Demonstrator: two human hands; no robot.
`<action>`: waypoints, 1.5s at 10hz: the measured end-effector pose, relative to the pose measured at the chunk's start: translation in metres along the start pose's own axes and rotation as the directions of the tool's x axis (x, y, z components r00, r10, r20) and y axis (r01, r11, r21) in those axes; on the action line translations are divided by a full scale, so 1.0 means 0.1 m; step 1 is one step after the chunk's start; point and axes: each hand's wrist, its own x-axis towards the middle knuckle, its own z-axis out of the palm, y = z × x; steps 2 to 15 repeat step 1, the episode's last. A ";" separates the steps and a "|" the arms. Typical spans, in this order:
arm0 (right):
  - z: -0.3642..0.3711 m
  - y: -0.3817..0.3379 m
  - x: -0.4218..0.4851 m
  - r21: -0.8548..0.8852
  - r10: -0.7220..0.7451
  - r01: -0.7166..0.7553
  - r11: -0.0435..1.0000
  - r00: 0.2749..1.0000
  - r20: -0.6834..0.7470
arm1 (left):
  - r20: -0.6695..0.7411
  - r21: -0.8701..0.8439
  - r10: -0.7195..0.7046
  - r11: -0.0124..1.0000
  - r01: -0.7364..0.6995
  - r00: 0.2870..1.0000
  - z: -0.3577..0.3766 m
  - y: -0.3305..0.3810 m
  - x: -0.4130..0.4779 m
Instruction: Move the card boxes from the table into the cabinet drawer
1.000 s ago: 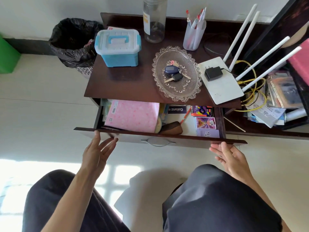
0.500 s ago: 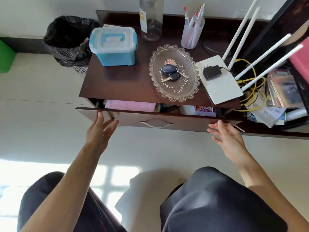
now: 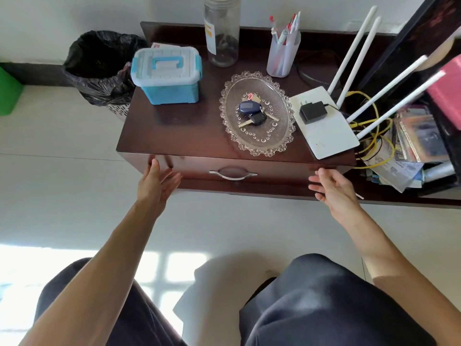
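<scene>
The dark wooden cabinet drawer point(image 3: 274, 171) is shut flush under the table top point(image 3: 179, 131), its metal handle point(image 3: 233, 174) in the middle. My left hand point(image 3: 157, 184) is open with its fingertips against the drawer front near the left corner. Near the right end of the drawer front, my right hand point(image 3: 333, 187) is also open, palm turned inward and holding nothing. No card boxes are visible; the drawer's contents are hidden.
On the table top stand a blue lidded storage box point(image 3: 167, 76), a clear jar point(image 3: 222, 33), a pen cup point(image 3: 283, 53), a glass dish point(image 3: 257, 113) with keys, and a white router point(image 3: 326, 131) with antennas. A black-bagged bin point(image 3: 99, 68) stands left; cluttered shelves point(image 3: 419, 141) right.
The drawer has gone from open, showing a pink box and card boxes, to fully shut. Both hands moved forward with the drawer front.
</scene>
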 end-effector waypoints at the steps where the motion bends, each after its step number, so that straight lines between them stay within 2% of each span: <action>1: -0.10 -0.07 -0.23 -0.132 -0.094 0.095 0.987 0.996 0.011 | 0.077 0.142 0.045 0.988 -0.056 0.996 -0.13 -0.10 -0.24; 15: -0.10 -0.07 -0.23 -0.132 -0.094 0.095 0.987 0.996 0.011 | 0.077 0.142 0.045 0.988 -0.056 0.996 -0.13 -0.10 -0.24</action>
